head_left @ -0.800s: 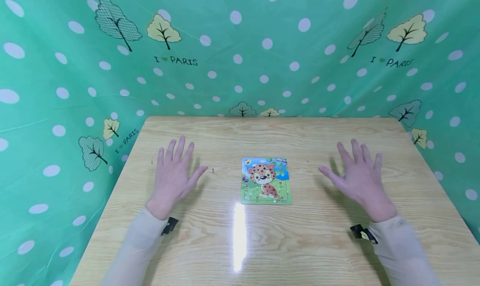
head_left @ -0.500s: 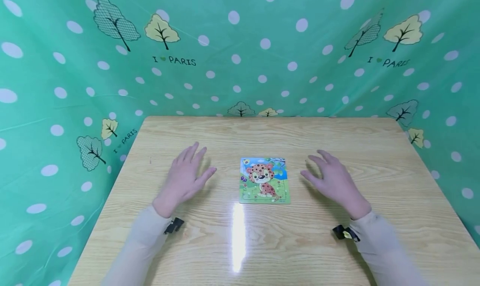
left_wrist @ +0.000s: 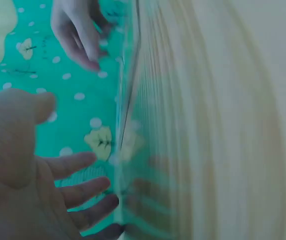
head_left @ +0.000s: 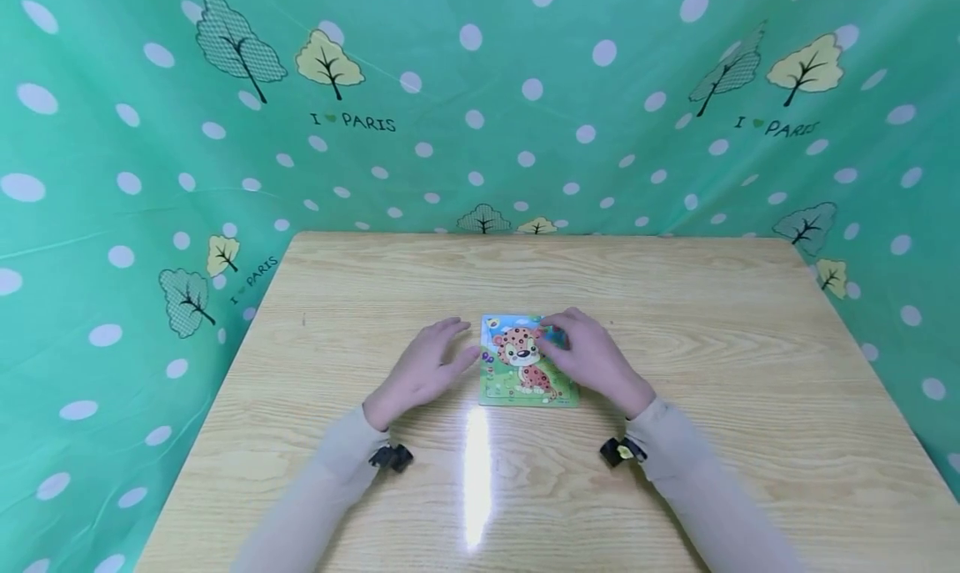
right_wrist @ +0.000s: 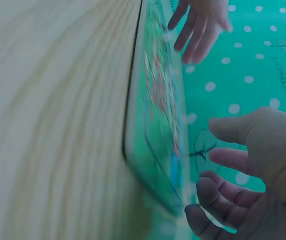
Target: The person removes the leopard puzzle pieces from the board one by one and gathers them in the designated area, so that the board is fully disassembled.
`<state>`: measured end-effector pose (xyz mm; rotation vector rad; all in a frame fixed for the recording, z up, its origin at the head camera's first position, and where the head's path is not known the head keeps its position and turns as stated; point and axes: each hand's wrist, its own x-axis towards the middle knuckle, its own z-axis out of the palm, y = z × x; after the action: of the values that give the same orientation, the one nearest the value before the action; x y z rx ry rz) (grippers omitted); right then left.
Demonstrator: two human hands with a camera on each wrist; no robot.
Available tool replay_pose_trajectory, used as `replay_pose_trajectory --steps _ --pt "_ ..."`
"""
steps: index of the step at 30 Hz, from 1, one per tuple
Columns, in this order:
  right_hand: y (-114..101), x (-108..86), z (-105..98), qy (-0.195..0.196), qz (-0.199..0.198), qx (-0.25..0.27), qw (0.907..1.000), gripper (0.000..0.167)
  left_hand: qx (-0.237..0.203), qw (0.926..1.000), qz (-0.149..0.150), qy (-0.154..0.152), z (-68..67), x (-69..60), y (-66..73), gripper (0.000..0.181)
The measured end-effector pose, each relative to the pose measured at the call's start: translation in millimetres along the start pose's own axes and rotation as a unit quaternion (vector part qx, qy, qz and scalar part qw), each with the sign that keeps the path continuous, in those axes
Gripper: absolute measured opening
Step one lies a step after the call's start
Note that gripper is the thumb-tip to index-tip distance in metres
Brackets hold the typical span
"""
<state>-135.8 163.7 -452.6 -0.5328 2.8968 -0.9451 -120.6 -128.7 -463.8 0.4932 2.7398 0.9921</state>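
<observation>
Head view: near-square leopard puzzle (head_left: 517, 364), no clear long axis, lies flat on the wooden table (head_left: 375, 273) between the hands; left hand (head_left: 425, 366) just off its left edge, right hand (head_left: 595, 358) nearer, over its upper right part, no obstacle seen, dotted green cloth (head_left: 450, 72) behind. Left wrist view: fingers spread wide, holding nothing. Right wrist view: fingers loosely bent, thumb apart, holding nothing; puzzle close by, contact uncertain.

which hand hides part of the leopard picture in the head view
The right hand: it covers the upper right part of the leopard picture, while the left hand is beside its left edge.
</observation>
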Motion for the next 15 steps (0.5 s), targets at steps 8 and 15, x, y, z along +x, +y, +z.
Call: replay_pose_trajectory --steps 8,15 --pt "-13 21.6 21 -0.042 0.018 -0.024 0.9987 0.044 0.075 0.9968 0.015 -0.024 15.8 6.4 6.9 0.075" --pt "-21 35.3 24 -0.082 0.013 -0.065 0.9944 0.054 0.114 0.9931 0.009 -0.028 19.7 8.9 14.3 0.082"
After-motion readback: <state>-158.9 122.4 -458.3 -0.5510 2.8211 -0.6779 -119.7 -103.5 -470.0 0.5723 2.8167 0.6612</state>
